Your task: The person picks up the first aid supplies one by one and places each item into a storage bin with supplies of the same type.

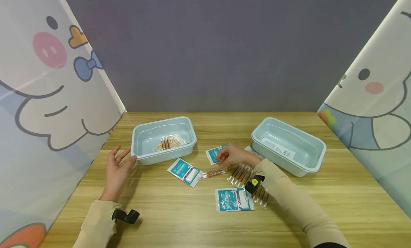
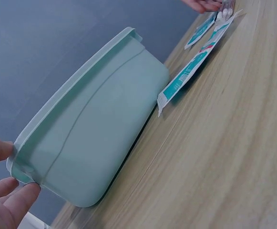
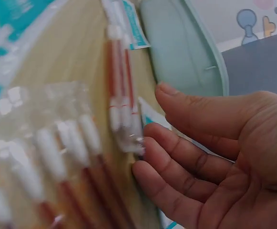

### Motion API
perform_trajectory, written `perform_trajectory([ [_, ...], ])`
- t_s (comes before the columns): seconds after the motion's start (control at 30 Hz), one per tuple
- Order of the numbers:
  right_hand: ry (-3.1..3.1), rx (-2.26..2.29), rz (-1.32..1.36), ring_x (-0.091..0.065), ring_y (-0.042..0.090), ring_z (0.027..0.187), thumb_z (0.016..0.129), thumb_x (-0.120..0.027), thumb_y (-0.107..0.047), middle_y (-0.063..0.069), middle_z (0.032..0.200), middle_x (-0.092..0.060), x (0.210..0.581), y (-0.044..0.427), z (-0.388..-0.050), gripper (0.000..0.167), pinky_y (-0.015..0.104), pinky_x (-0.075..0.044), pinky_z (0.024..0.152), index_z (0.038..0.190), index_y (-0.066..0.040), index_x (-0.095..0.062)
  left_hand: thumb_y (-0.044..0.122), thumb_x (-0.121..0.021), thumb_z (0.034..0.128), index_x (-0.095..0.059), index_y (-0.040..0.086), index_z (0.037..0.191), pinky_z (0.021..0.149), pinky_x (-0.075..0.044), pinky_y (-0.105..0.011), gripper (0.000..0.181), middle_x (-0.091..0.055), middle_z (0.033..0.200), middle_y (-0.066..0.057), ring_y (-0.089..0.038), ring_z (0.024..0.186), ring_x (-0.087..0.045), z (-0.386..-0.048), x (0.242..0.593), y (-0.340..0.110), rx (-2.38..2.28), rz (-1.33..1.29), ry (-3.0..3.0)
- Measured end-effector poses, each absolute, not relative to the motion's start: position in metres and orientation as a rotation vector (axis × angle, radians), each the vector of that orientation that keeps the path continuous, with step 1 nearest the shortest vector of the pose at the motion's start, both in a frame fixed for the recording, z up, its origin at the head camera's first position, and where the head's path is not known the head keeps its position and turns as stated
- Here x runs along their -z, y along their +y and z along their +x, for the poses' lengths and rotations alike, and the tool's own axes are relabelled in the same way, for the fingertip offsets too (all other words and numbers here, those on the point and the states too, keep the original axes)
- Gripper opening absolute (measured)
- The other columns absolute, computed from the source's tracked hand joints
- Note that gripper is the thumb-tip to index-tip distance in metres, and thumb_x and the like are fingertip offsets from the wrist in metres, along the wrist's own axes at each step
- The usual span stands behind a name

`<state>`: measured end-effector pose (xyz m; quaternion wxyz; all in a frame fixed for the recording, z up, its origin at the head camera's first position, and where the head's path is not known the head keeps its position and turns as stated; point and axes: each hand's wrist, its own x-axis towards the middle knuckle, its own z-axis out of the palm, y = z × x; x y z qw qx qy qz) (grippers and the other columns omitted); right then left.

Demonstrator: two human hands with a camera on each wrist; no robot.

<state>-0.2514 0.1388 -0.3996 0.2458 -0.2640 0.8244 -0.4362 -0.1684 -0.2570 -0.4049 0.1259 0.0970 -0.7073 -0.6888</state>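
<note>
My left hand (image 1: 116,175) is at the near left corner of the left light-blue basket (image 1: 167,158), its fingertips pinching the rim (image 2: 14,160). A clear packet of cotton swabs (image 1: 173,141) with brown sticks among them lies inside. My right hand (image 1: 232,156) hovers over a slim clear packet of brown-stick cotton swabs (image 1: 213,173), thumb apart from the loosely bent fingers. In the right wrist view, the end of that packet (image 3: 121,90) is close to the fingertips; whether they touch is unclear.
Teal-and-white sachets (image 1: 185,172) lie around the middle, one nearer the front (image 1: 234,200) and one partly behind the right hand (image 1: 213,155). Wider swab packets (image 1: 240,175) lie by the right sleeve. A second light-blue basket (image 1: 289,162) holding a white labelled packet (image 1: 278,148) stands right.
</note>
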Motion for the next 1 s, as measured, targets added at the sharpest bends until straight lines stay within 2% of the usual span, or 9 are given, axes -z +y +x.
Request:
perform_trajectory([
  [0.17, 2.295, 1.090, -0.758, -0.061, 0.009, 0.074, 0.073, -0.081, 0.008, 0.008, 0.084, -0.069, 0.4031, 0.1409, -0.2460, 0.029, 0.022, -0.056, 0.067, 0.101, 0.008, -0.071, 0.007, -0.059, 0.1001, -0.010, 0.006, 0.157, 0.084, -0.052, -0.010, 0.075, -0.038, 0.147, -0.019, 0.002, 0.100, -0.059, -0.1688, 0.4053, -0.2568, 2.003, 0.277, -2.059],
  [0.33, 2.348, 1.029, -0.804, -0.057, 0.007, 0.071, 0.068, -0.082, 0.011, 0.006, 0.079, -0.066, 0.4048, 0.1405, -0.2437, 0.030, 0.021, -0.054, 0.064, 0.095, 0.005, -0.072, 0.004, -0.059, 0.0994, -0.012, 0.005, 0.157, 0.083, -0.053, -0.010, 0.075, -0.040, 0.146, -0.019, 0.002, 0.099, -0.060, -0.1690, 0.4062, -0.2570, 1.995, 0.267, -2.055],
  [0.73, 2.439, 0.890, -0.827, -0.056, 0.005, 0.061, 0.067, -0.085, 0.006, -0.004, 0.067, -0.065, 0.4071, 0.1407, -0.2431, 0.018, 0.020, -0.052, 0.056, 0.079, -0.002, -0.075, 0.001, -0.057, 0.0998, -0.010, 0.006, 0.157, 0.081, -0.052, -0.009, 0.074, -0.038, 0.148, -0.023, 0.005, 0.095, -0.059, -0.1694, 0.4069, -0.2574, 1.981, 0.267, -2.073],
  [1.0, 2.392, 0.853, -0.897, -0.056, 0.003, 0.057, 0.068, -0.082, 0.007, 0.000, 0.066, -0.069, 0.4008, 0.1397, -0.2432, 0.013, 0.018, -0.052, 0.053, 0.076, 0.000, -0.076, -0.002, -0.055, 0.0999, -0.008, 0.007, 0.158, 0.080, -0.052, -0.008, 0.076, -0.038, 0.149, -0.020, 0.007, 0.093, -0.058, -0.1701, 0.4065, -0.2595, 1.992, 0.297, -2.082],
])
